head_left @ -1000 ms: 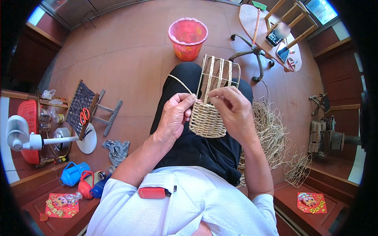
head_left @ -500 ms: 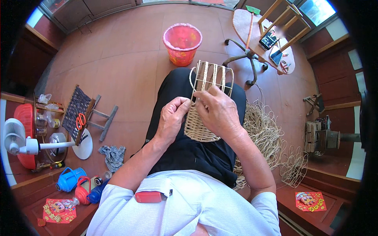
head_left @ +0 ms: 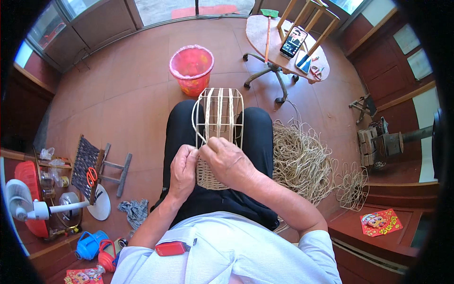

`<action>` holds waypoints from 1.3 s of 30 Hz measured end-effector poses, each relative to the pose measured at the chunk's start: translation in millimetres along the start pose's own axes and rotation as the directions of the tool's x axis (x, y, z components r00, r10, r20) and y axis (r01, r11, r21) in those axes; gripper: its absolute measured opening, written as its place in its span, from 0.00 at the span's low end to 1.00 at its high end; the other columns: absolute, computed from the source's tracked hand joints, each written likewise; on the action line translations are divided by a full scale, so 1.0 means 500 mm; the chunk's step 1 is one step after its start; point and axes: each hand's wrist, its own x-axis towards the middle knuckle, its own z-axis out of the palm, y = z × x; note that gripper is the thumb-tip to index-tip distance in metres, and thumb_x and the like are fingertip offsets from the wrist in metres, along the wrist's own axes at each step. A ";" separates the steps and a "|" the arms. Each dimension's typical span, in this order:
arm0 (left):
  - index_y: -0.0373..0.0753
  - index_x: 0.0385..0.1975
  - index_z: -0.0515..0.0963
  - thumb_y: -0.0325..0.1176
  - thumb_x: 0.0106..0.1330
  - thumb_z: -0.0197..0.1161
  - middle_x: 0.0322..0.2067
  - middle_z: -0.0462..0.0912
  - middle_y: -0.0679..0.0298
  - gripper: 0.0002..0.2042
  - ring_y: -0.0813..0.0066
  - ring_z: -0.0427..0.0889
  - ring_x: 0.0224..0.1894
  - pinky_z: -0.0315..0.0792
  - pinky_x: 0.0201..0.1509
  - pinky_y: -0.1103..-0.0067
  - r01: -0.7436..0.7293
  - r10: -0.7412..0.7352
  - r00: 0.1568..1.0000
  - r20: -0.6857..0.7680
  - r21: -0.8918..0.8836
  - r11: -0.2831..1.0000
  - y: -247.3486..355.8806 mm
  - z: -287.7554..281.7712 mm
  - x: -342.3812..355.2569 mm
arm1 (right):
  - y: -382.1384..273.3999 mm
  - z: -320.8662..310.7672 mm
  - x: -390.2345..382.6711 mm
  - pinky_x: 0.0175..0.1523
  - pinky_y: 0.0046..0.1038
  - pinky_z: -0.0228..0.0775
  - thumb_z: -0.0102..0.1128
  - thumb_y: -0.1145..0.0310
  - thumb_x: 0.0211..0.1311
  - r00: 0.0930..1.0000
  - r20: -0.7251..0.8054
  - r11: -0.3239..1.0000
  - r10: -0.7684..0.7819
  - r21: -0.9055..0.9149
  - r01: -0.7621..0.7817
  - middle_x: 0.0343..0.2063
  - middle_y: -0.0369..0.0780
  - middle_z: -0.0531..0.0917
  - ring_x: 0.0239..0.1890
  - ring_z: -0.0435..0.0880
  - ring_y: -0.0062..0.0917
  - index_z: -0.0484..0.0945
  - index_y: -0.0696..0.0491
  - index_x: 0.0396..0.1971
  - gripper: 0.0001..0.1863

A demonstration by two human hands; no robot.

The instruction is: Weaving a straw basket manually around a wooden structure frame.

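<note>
A partly woven basket (head_left: 207, 176) rests on my lap, its lower end covered in tight tan cord weave. The far part is a bare wire frame with pale braided cords running lengthwise over it. At its left edge my left hand (head_left: 183, 171) is closed in a pinch between thumb and fingers. My right hand (head_left: 228, 162) reaches across the top, fingers curled and pinched on a cord strand (head_left: 197, 128) that loops out from the left side. Both sets of fingertips nearly meet there; the exact crossing of the cord is hidden beneath them.
A large heap of loose cord (head_left: 302, 165) lies right of my legs. Ahead are a pink bucket (head_left: 193, 85) and a round table (head_left: 256, 34) holding a phone (head_left: 293, 41) and an upturned stool. To the left stand a folding stool (head_left: 124, 175), orange scissors (head_left: 91, 177) and a fan (head_left: 20, 196).
My view has shifted, so the basket and room appear farther left. My right-hand fingers have drawn in more tightly beside the left hand at the basket's left edge.
</note>
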 end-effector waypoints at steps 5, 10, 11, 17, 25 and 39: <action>0.37 0.39 0.78 0.38 0.88 0.59 0.30 0.75 0.71 0.14 0.83 0.71 0.31 0.68 0.37 0.79 0.160 -0.137 0.975 0.177 -0.121 0.980 0.003 -0.027 0.040 | 0.013 -0.017 0.008 0.49 0.35 0.80 0.64 0.72 0.63 0.998 -0.037 0.995 -0.059 -0.079 0.056 0.38 0.41 0.74 0.42 0.82 0.35 0.78 0.53 0.42 0.08; 0.37 0.45 0.84 0.37 0.88 0.61 0.34 0.82 0.70 0.11 0.86 0.75 0.31 0.73 0.37 0.83 0.100 -0.103 0.994 -0.020 -0.114 0.988 0.035 -0.021 0.029 | -0.012 -0.061 0.001 0.41 0.32 0.77 0.65 0.70 0.63 0.997 -0.015 0.981 -0.078 -0.180 0.074 0.34 0.37 0.75 0.37 0.82 0.28 0.79 0.50 0.37 0.05; 0.37 0.45 0.84 0.37 0.88 0.61 0.34 0.82 0.70 0.11 0.86 0.75 0.31 0.73 0.37 0.83 0.114 -0.117 0.993 -0.024 -0.107 0.988 0.033 -0.020 0.024 | -0.013 -0.066 -0.012 0.41 0.32 0.77 0.64 0.70 0.64 0.998 -0.018 0.983 -0.060 -0.172 0.056 0.34 0.37 0.74 0.37 0.82 0.28 0.79 0.50 0.37 0.04; 0.36 0.46 0.85 0.33 0.86 0.64 0.36 0.84 0.64 0.08 0.77 0.82 0.37 0.77 0.43 0.75 -0.012 0.024 0.995 -0.100 0.110 0.994 0.043 -0.015 0.015 | 0.020 -0.092 -0.116 0.43 0.36 0.75 0.67 0.74 0.63 0.993 -0.002 0.987 0.118 -0.114 -0.117 0.36 0.39 0.76 0.38 0.82 0.32 0.79 0.52 0.37 0.06; 0.39 0.44 0.86 0.24 0.68 0.76 0.41 0.83 0.59 0.08 0.57 0.85 0.45 0.81 0.48 0.65 -0.489 0.488 0.861 0.139 0.487 0.724 0.090 0.002 0.045 | 0.061 -0.143 -0.151 0.41 0.37 0.74 0.71 0.70 0.69 0.984 -0.048 0.963 0.170 -0.202 -0.177 0.33 0.38 0.73 0.34 0.80 0.33 0.79 0.50 0.38 0.07; 0.37 0.40 0.88 0.25 0.70 0.76 0.34 0.86 0.59 0.04 0.59 0.87 0.39 0.81 0.44 0.67 -0.545 0.465 0.838 0.287 0.397 0.738 0.104 0.014 0.079 | 0.174 -0.240 -0.122 0.45 0.42 0.80 0.73 0.65 0.75 0.912 -0.369 0.845 0.178 -0.417 -0.334 0.35 0.41 0.86 0.39 0.89 0.43 0.88 0.49 0.45 0.06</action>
